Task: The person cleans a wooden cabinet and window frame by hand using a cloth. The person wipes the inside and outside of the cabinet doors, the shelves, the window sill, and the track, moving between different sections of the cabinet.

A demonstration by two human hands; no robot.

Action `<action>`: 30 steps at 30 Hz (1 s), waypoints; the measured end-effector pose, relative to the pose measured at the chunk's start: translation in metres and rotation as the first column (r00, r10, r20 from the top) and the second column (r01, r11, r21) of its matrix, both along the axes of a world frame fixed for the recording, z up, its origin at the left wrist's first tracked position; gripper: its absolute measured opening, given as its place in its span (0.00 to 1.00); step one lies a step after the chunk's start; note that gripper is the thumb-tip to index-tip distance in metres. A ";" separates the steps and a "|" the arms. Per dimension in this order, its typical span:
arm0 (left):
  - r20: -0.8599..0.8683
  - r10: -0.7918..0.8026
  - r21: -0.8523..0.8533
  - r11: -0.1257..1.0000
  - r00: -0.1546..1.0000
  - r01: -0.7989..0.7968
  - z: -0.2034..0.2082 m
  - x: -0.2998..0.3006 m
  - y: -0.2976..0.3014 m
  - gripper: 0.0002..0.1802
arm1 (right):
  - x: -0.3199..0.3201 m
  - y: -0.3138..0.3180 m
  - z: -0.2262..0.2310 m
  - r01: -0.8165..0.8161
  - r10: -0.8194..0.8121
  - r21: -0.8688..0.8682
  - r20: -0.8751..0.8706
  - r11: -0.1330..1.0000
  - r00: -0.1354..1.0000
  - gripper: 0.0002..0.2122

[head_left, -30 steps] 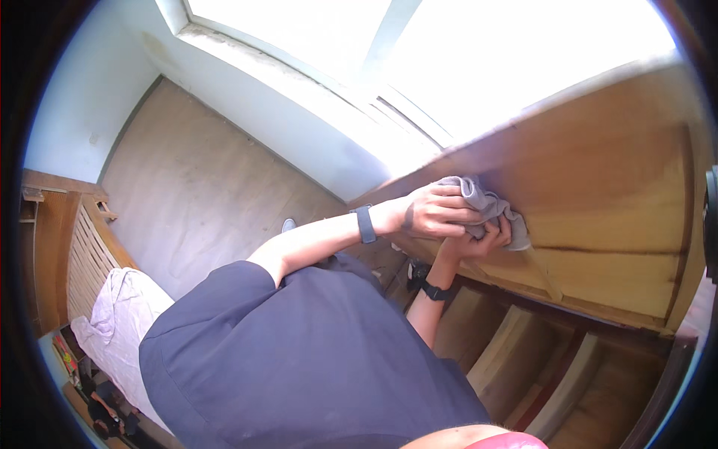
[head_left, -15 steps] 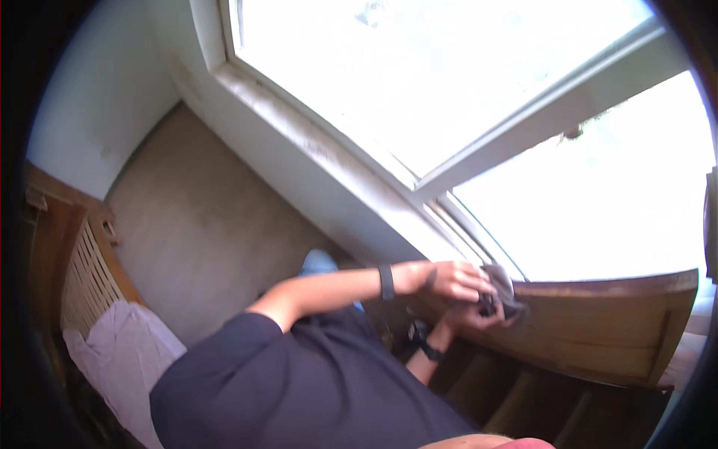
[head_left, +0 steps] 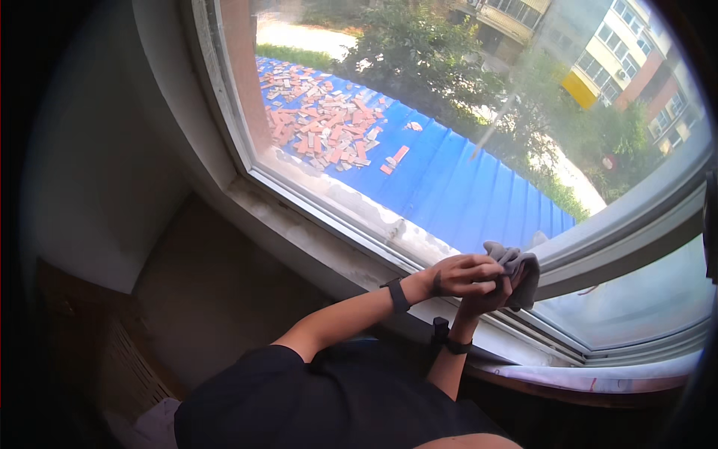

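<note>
My left hand (head_left: pixel 465 275), with a black band on its wrist, has its fingers curled against the near side of a grey cloth (head_left: pixel 528 278). Just below it, my right hand (head_left: pixel 486 299) grips the bunched cloth, and the two hands touch. The cloth is folded over and hangs past the right hand's fingers. Both hands are in front of the window (head_left: pixel 419 202), close to its upright frame bar (head_left: pixel 621 239).
A narrow, worn windowsill (head_left: pixel 314 239) runs below the glass. Patterned fabric (head_left: pixel 598 380) lies along the lower right edge. At the lower left stands wooden slatted furniture (head_left: pixel 134 359). Outside are a blue metal roof with broken bricks, trees and buildings.
Both hands and the cloth have risen from beside the wooden board to in front of the glass. The view has tilted up toward the window, and the outside now shows clearly.
</note>
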State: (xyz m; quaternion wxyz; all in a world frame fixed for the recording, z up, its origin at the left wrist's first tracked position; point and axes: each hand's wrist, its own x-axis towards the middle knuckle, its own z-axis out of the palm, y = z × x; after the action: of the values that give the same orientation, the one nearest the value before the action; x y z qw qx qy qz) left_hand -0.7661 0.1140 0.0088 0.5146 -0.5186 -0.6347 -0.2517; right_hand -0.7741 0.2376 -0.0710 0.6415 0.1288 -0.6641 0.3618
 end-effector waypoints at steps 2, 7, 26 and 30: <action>0.038 0.057 0.006 0.998 0.998 -0.057 0.010 -0.004 0.003 0.14 | -0.001 -0.022 0.016 -0.053 0.075 -0.169 0.125 0.984 0.989 0.17; 0.013 0.053 -0.128 0.990 0.999 -0.051 0.122 -0.043 -0.119 0.14 | -0.015 -0.145 0.141 0.244 -0.214 -0.107 0.233 0.964 0.948 0.16; 0.044 0.072 0.186 0.979 0.996 -0.079 0.139 -0.051 -0.128 0.08 | -0.055 -0.236 0.188 0.893 -0.987 0.449 0.152 0.028 -0.045 0.13; 0.135 0.037 0.034 0.999 0.990 -0.042 0.126 -0.041 -0.115 0.06 | -0.029 -0.227 0.220 0.854 -0.963 0.508 0.268 0.108 -0.037 0.12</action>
State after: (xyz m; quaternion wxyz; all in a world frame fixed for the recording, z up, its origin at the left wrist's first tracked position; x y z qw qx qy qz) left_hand -0.8068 -0.0007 0.1350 0.4851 -0.4784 -0.6733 -0.2873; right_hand -0.8028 0.0105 0.1493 0.4778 -0.3930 -0.7593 -0.2015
